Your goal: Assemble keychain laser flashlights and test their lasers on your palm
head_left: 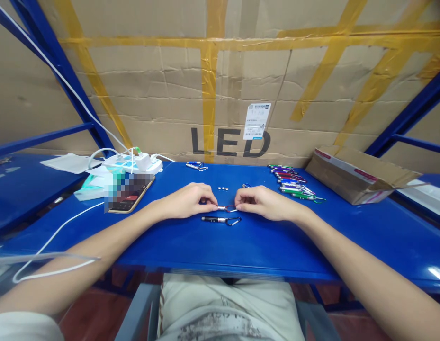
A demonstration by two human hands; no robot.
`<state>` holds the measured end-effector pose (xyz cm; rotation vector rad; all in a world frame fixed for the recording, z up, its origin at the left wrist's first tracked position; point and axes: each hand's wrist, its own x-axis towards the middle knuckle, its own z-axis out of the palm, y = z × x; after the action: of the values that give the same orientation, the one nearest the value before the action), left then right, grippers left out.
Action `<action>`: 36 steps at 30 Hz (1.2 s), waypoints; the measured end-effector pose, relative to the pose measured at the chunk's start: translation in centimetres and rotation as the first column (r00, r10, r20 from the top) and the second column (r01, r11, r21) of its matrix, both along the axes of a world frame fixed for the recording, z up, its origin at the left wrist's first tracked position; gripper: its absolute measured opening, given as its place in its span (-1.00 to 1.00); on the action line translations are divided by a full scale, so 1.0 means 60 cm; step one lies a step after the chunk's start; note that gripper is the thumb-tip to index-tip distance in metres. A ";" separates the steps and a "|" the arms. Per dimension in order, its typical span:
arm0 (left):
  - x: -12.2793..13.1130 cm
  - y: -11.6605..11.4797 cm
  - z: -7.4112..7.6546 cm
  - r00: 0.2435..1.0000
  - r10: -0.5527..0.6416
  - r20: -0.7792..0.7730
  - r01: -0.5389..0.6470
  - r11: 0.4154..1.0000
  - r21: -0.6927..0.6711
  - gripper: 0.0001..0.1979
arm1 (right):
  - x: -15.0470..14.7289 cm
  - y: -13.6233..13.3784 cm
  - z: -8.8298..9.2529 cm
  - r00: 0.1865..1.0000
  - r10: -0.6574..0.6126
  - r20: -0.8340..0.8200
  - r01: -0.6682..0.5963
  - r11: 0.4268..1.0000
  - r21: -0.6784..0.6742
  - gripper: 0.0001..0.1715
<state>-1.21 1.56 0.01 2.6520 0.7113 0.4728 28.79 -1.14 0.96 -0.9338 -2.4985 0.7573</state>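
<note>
A warehouse packing bench: blue steel racking (67, 76), taped cartons (220, 80).

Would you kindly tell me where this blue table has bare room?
Bare: near strip of blue metal table before the black keychain flashlight, and the stretch before the brown cardboard box. Crowded: by the dark smartphone, white power strip, coloured flashlight row.

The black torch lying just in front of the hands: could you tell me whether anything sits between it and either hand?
Nothing visible does. The black torch lies on the bare blue table, just nearer the person than the left hand and right hand, which both pinch a small torch with a red clip.
</note>
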 end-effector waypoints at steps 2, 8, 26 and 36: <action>0.001 -0.001 -0.001 1.000 0.006 0.004 -0.006 1.000 -0.023 -0.79 | 0.001 0.001 0.000 1.000 0.005 0.017 -0.006 1.000 0.012 -0.67; 0.006 -0.001 -0.008 0.999 0.013 0.034 -0.011 0.998 -0.062 -0.77 | 0.005 0.006 -0.004 0.999 -0.011 0.049 0.009 0.999 0.046 -0.75; 0.007 0.000 -0.012 0.998 -0.012 0.062 0.015 0.998 -0.058 -0.69 | 0.004 0.003 -0.006 0.999 0.037 0.007 -0.038 0.996 0.080 -0.74; -0.009 0.019 -0.007 0.991 0.121 0.061 -0.130 0.974 0.183 -0.70 | 0.006 0.013 -0.012 0.996 -0.087 -0.037 0.092 0.982 0.163 -0.75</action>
<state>-1.74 2.68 -0.38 2.7676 0.8624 0.6684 29.17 -0.38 0.24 -0.9608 -2.4323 0.5233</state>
